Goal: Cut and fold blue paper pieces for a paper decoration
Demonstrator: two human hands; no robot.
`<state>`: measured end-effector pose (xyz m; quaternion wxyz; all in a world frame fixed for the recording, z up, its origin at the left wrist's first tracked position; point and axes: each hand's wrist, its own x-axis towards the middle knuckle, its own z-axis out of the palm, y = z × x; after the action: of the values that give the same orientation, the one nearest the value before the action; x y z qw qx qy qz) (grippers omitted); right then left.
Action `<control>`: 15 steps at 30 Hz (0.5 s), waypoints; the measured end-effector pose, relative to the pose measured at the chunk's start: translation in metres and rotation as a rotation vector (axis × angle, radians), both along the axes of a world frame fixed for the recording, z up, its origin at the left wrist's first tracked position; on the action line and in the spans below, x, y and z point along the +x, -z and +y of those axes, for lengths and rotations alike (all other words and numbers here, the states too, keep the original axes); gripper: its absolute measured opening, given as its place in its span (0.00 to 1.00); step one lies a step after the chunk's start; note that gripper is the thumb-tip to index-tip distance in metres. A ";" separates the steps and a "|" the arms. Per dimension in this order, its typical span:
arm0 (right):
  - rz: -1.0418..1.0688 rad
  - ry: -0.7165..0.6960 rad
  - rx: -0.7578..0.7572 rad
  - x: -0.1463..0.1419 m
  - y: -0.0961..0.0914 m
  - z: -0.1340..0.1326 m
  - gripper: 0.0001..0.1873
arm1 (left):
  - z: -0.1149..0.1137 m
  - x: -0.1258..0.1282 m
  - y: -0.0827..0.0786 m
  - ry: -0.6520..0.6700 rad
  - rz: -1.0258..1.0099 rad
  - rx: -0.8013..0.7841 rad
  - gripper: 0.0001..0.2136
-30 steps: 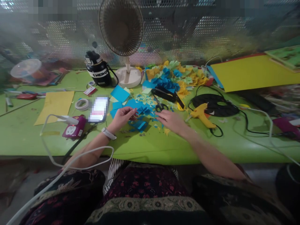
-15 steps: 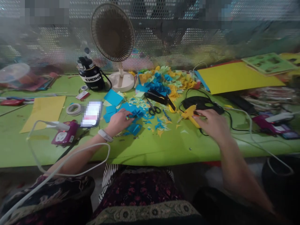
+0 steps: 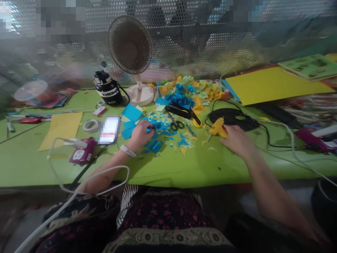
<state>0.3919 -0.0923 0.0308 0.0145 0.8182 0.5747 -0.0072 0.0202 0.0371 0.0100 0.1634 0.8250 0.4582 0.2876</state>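
Note:
My left hand (image 3: 140, 135) rests over the scattered blue paper, its fingertips pinching a small folded blue paper piece (image 3: 150, 129) beside a pleated blue paper fan (image 3: 158, 124). A blue paper cut-out (image 3: 154, 146) lies just below that hand. My right hand (image 3: 237, 138) is shut around the rear of a yellow hot glue gun (image 3: 218, 128), which hides part of the gun. Paper scraps (image 3: 183, 142) lie between my hands on the green table (image 3: 184, 170).
Black-handled scissors (image 3: 175, 124) and a black stapler (image 3: 179, 111) lie before a heap of paper flowers (image 3: 186, 92). A blurred phone (image 3: 109, 130), tape roll (image 3: 91, 125), pink socket (image 3: 83, 151), coiled black cable (image 3: 231, 117) and desk fan (image 3: 130, 45) stand nearby.
My right hand moved rightward from the paper scraps to the glue gun and closed around it. My left hand stays at the blue paper. The view has shifted slightly.

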 end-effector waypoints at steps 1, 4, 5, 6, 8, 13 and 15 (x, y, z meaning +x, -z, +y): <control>0.005 -0.004 0.008 0.000 0.000 0.001 0.33 | 0.000 0.000 -0.001 0.006 -0.059 -0.002 0.04; 0.018 0.025 0.042 -0.002 0.001 0.004 0.32 | -0.002 -0.001 -0.003 -0.021 -0.216 -0.037 0.03; 0.023 0.043 0.052 -0.003 0.002 0.004 0.31 | -0.003 -0.001 -0.004 -0.019 -0.267 -0.048 0.02; 0.028 0.061 0.068 -0.003 0.002 0.005 0.30 | -0.004 0.000 -0.004 -0.016 -0.316 -0.066 0.03; 0.041 0.085 0.127 -0.002 0.002 0.005 0.29 | -0.005 0.001 -0.005 -0.018 -0.426 -0.125 0.05; 0.191 0.171 0.511 0.004 -0.005 0.003 0.20 | -0.009 0.005 -0.007 0.008 -0.760 -0.452 0.11; 0.365 0.226 0.661 0.001 -0.010 0.002 0.16 | -0.010 0.007 -0.009 0.023 -0.847 -0.545 0.12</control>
<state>0.3926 -0.0907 0.0410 -0.3529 0.8222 0.4455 0.0312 0.0268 0.0273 0.0190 0.5477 0.5682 0.4009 0.4653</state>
